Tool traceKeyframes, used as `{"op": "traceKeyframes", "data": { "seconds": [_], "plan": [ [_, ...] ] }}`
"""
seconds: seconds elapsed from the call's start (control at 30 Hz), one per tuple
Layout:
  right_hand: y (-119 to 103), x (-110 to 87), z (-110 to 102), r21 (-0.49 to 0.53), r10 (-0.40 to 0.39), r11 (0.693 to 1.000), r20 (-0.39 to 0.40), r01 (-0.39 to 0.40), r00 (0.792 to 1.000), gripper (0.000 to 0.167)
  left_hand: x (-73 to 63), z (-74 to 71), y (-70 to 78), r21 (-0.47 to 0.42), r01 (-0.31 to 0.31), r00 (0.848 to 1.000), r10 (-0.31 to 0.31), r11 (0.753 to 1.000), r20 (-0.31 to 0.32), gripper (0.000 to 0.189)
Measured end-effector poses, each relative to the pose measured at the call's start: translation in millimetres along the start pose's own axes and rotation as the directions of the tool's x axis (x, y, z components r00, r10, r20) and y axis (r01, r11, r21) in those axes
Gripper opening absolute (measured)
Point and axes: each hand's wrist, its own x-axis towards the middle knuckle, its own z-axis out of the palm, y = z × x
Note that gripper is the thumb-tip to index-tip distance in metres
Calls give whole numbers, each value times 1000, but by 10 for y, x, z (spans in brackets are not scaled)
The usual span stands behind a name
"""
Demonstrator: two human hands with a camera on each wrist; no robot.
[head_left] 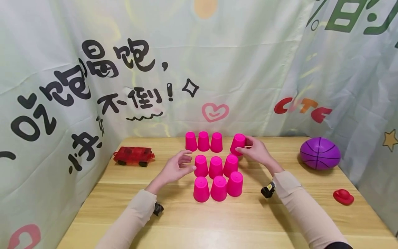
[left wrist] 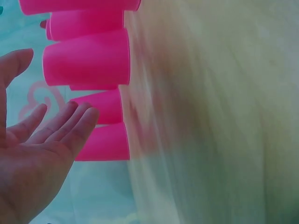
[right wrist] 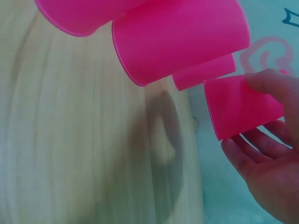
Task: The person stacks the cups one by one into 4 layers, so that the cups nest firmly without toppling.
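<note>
Pink cups stand upside down on the wooden table in three short rows: a back row (head_left: 203, 141), a middle row (head_left: 216, 167) and a front row (head_left: 218, 189). My right hand (head_left: 256, 150) grips another pink cup (head_left: 237, 142) at the right end of the back row, a gap away from the other three. In the right wrist view, thumb and fingers lie on opposite sides of this cup (right wrist: 236, 106), which tilts slightly. My left hand (head_left: 175, 168), fingers spread and relaxed, is beside the leftmost middle cup (head_left: 201, 166) and holds nothing.
A translucent red toy car (head_left: 133, 156) sits at the back left of the table (head_left: 174, 221). Toward the right are a purple ball (head_left: 320, 153) with black lines and a small red hat-shaped piece (head_left: 343, 196). A printed curtain (head_left: 248, 69) hangs behind the table.
</note>
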Motion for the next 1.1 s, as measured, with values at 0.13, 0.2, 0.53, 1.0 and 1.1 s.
{"op": "traceKeyframes", "data": {
  "seconds": [0.13, 0.2, 0.53, 1.0, 1.1],
  "plan": [
    [34, 93, 50, 1, 1, 1000, 6, -1, 1000, 59, -5, 49, -17, 9, -1, 1000, 1, 1000, 16, 65],
    [53, 131, 84, 0, 0, 1000, 6, 0, 1000, 59, -9, 76, -20, 11, 0, 1000, 0, 1000, 24, 65],
    [140, 244, 261, 23, 21, 1000, 46, -22, 999, 53, -17, 160, -47, 20, -1, 1000, 0, 1000, 32, 60],
    [193, 358, 351, 33, 20, 999, 61, -22, 998, 51, 26, 175, -51, 9, 2, 1000, -2, 1000, 18, 56],
    [196, 377, 366, 37, 22, 999, 64, -25, 998, 52, 34, 175, -40, 11, -5, 1000, 5, 1000, 17, 56]
  ]
}}
